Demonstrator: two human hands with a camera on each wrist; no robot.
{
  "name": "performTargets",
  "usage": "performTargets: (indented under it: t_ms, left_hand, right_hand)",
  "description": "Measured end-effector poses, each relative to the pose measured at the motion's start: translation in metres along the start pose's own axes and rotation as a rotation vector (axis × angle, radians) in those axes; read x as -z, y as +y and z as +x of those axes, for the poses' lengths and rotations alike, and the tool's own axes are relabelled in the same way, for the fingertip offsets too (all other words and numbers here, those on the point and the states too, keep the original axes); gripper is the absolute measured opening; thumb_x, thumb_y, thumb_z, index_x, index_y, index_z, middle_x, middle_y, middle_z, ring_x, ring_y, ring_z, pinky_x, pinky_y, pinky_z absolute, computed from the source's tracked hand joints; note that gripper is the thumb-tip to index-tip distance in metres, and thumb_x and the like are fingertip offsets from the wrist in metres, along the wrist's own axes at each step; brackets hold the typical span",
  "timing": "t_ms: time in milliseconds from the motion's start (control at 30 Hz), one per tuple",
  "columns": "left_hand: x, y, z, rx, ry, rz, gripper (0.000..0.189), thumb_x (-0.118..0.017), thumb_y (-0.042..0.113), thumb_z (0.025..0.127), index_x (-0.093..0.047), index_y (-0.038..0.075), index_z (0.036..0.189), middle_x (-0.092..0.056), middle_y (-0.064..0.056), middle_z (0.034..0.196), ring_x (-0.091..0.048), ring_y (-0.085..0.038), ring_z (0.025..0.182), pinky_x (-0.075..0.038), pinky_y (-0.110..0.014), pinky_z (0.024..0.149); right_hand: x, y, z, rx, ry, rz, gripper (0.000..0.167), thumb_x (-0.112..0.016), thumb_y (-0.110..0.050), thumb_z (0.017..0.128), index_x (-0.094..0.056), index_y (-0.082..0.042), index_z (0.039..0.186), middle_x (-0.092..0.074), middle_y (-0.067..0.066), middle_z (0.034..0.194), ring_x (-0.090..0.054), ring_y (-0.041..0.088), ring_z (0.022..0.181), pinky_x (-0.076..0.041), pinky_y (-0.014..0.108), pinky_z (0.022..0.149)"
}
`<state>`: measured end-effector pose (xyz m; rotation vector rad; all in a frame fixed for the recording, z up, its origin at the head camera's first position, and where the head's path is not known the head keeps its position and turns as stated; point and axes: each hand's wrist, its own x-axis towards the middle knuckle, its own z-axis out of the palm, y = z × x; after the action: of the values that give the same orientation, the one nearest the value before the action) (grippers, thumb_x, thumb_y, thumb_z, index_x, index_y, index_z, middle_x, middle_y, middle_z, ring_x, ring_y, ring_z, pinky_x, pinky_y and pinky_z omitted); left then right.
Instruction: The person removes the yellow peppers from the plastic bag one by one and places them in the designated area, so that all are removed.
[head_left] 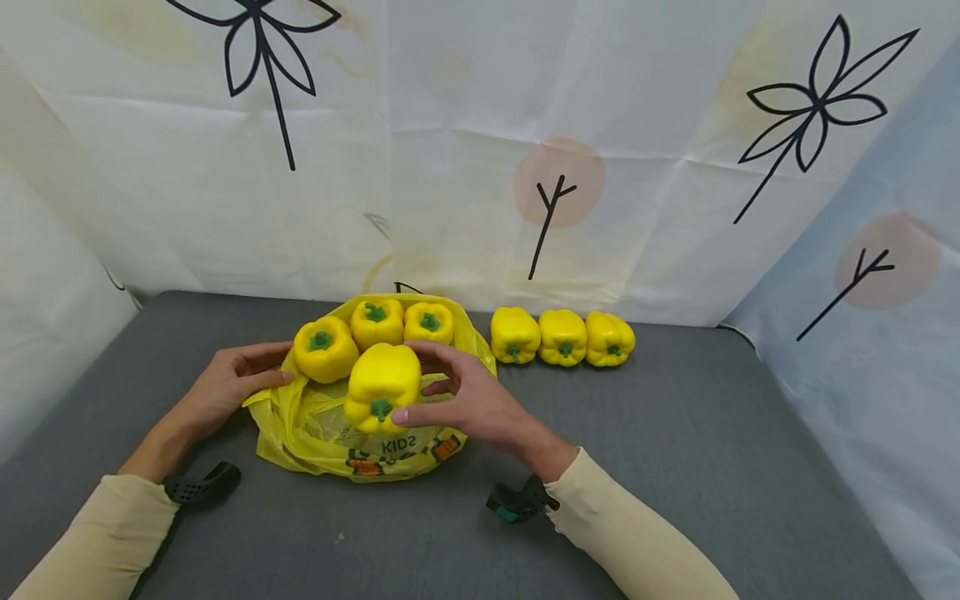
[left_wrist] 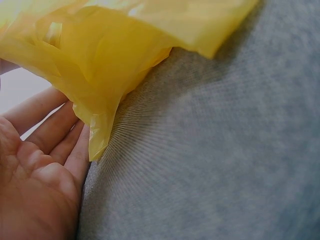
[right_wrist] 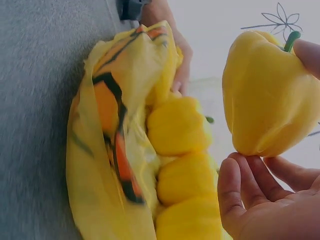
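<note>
My right hand (head_left: 480,400) holds a yellow bell pepper (head_left: 384,379) above a yellow plastic bag (head_left: 300,437). Its thumb is by the green stem, and the fingertips are at the opposite end in the right wrist view. Three more yellow bell peppers, among them a left one (head_left: 326,350), sit in the back of the bag, stems showing. At the bag's left side is my left hand (head_left: 225,383); in the left wrist view its fingers (left_wrist: 52,125) extend along the plastic, touching it without curling round it.
Three yellow bell peppers stand in a row right of the bag, the middle pepper (head_left: 562,337) between two others. The grey table (head_left: 675,467) runs back to a white patterned cloth (head_left: 450,208). Another cloth hangs along the right side.
</note>
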<state>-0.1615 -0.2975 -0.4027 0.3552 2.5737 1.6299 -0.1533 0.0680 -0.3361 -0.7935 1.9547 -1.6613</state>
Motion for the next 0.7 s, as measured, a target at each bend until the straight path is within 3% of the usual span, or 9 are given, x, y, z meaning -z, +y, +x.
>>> performTargets:
  t_ms: [300,700]
  left_hand:
    - [0.001,-0.001,0.001,0.019,-0.003,-0.009,0.058,-0.062,0.017,0.103,-0.041,-0.006,0.152,-0.044,-0.027,0.149,-0.049,0.013,0.114,-0.047,-0.011,0.088]
    - [0.001,0.000,0.001,0.030,-0.008,-0.007,0.058,-0.061,0.019,0.104,-0.041,-0.005,0.152,-0.043,-0.028,0.150,-0.049,0.013,0.114,-0.047,-0.011,0.089]
  right_hand:
    - [0.024,0.001,-0.022,0.021,0.063,0.010,0.076,-0.082,-0.026,0.087,-0.044,-0.016,0.152,-0.048,0.002,0.148,-0.052,0.028,0.128,-0.038,0.057,0.108]
    - [0.055,0.000,-0.048,-0.006,0.151,0.008,0.080,-0.080,-0.019,0.089,-0.037,-0.010,0.156,-0.047,0.009,0.149,-0.053,0.030,0.126,-0.044,0.051,0.105]
